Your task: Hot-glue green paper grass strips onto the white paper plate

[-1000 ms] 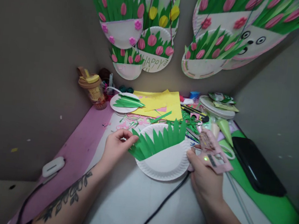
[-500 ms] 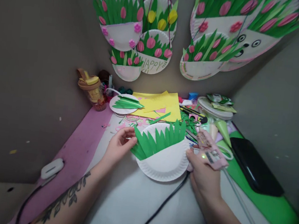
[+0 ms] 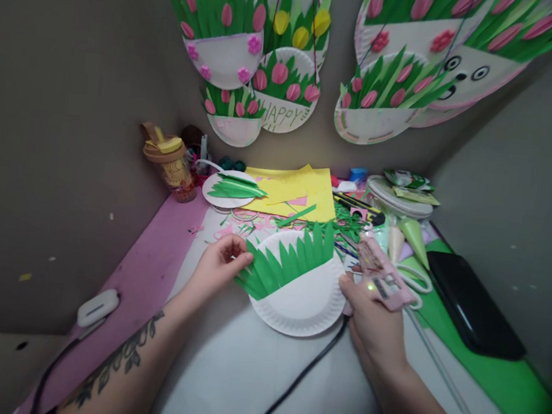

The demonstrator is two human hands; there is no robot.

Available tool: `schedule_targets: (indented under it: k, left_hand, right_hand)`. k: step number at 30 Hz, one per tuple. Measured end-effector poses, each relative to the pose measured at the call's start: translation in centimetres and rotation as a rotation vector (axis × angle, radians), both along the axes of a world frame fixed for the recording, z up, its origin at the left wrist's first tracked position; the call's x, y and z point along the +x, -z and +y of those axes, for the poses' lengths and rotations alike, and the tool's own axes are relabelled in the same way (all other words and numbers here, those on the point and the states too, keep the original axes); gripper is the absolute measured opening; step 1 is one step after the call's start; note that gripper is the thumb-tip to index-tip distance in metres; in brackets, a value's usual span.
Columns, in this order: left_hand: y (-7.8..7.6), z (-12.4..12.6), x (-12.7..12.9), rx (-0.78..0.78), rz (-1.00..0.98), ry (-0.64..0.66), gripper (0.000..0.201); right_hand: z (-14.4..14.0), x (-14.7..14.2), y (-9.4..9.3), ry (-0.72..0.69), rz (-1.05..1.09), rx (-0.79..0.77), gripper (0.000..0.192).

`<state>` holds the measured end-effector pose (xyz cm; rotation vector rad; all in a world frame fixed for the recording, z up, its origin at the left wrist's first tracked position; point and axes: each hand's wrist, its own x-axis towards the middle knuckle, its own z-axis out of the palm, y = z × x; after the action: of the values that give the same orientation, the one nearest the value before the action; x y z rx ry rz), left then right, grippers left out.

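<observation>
A white paper plate pocket (image 3: 302,306), with a cut half plate across its front, is held upright over the table. Pointed green paper leaves (image 3: 282,264) fan out of the pocket, leaning left. My left hand (image 3: 222,264) pinches the outermost leaves at the left edge between thumb and fingers. In my right hand (image 3: 375,324) is a pink hot glue gun (image 3: 382,275) with a lit green light, and the thumb of that hand presses the plate's right rim. The fingers behind the plate are partly hidden. A black cord (image 3: 298,382) runs down from the gun.
Behind are yellow paper sheets (image 3: 303,187), a small plate with green leaves (image 3: 230,192) and green scraps (image 3: 349,222). A tumbler (image 3: 169,161) stands left; a black case (image 3: 474,306) and glue sticks (image 3: 440,362) lie right. Finished plate baskets (image 3: 218,54) hang on the wall.
The plate and my right hand with the glue gun have shifted slightly left. My left hand keeps its pinch at the leaves. The view has tilted a little.
</observation>
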<state>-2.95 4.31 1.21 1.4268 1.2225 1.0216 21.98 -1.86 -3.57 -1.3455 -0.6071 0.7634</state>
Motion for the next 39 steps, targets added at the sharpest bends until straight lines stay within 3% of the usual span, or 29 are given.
schedule_targets:
  k: [9,16,24,29,35,39]
  left_hand:
    - [0.2,0.3,-0.2,-0.009,0.069,0.027,0.022]
    - [0.6,0.3,0.2,-0.111,-0.029,-0.039,0.025]
    - [0.9,0.3,0.5,-0.099,-0.072,-0.13,0.03]
    - [1.5,0.1,0.9,-0.021,-0.063,-0.221,0.054]
    - [2.1,-1.0,1.3,-0.147,-0.117,-0.071,0.076]
    - [2.1,-1.2,1.2,-0.122,-0.162,-0.114,0.084]
  right_hand:
    - [-0.1,0.5,1.2,0.002,-0.098,-0.012,0.042]
    - [-0.3,0.2,0.9,0.006,-0.072,-0.061,0.038]
    - [-0.2,-0.7,-0.2,-0.016,0.046,0.021,0.038]
    - [0.0,-0.9,0.1,-0.009,0.062,0.061,0.04]
    - [0.0,-0.7,0.1,0.054,0.028,0.029,0.04]
    - [0.1,-0.7,-0.6,0.073,0.054,0.041,0.046]
